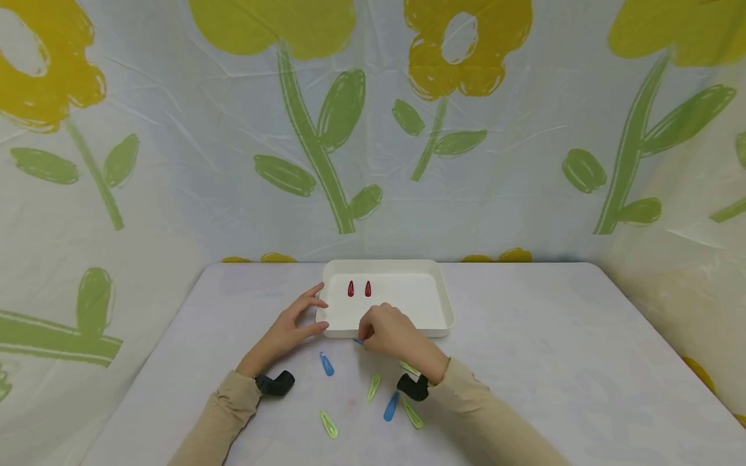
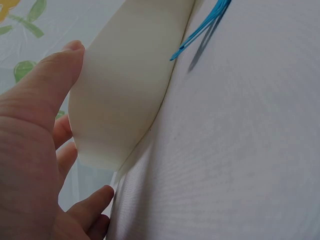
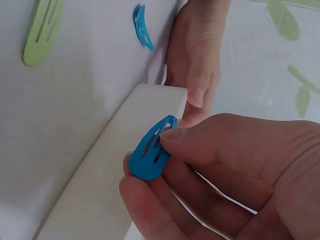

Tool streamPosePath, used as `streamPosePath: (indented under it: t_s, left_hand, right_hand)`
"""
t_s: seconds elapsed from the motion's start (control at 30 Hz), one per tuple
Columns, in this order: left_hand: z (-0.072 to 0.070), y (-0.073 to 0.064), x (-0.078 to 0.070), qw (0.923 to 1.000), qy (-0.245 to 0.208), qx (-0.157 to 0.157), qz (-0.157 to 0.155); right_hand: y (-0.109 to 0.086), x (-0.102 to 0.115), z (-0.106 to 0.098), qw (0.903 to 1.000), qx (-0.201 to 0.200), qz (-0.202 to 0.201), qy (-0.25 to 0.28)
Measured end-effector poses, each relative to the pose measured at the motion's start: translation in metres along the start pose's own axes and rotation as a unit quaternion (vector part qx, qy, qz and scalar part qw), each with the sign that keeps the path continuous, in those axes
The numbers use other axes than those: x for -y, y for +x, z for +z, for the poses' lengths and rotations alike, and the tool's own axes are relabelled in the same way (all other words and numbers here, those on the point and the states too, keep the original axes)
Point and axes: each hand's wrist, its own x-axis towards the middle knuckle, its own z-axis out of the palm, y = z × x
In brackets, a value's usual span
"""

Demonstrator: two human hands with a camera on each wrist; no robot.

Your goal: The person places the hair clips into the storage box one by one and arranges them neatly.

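My right hand (image 1: 392, 331) pinches a blue hair clip (image 3: 144, 167) between thumb and fingers, just over the front wall of a white tray (image 1: 434, 332). The clip's wide rounded end faces outward in the right wrist view. My left hand (image 1: 291, 323) rests at the tray's left front corner with fingers spread, the thumb at the rim and other fingers along the left side. Two red hair clips, a left one (image 1: 351, 288) and a right one (image 1: 368, 289), lie side by side in the tray. A second blue clip (image 1: 327, 364) lies on the table before the tray.
Nearer me on the table lie another blue clip (image 1: 392, 406) and several light green clips, among them one at the left (image 1: 329, 424) and one in the middle (image 1: 373, 388). The right forearm partly covers others. A flower-printed cloth (image 1: 233, 213) hangs behind the table.
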Motion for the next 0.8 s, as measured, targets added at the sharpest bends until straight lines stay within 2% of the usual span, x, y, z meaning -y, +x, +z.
streamPosePath:
  t_s: [0.27, 0.5, 0.8]
  left_hand:
    - [-0.001, 0.000, 0.002, 0.9999, 0.007, 0.004, -0.005]
    - [-0.001, 0.000, 0.003, 0.9999, 0.014, 0.005, -0.001]
    - [0.000, 0.000, 0.003, 0.9998, 0.015, 0.005, -0.012]
  right_hand:
    - [0.002, 0.002, -0.009, 0.9999, -0.006, -0.008, 0.013]
    - [0.008, -0.006, -0.012, 0.9993, -0.020, -0.026, 0.019]
    - [0.013, -0.013, -0.019, 0.9945, -0.050, -0.048, 0.079]
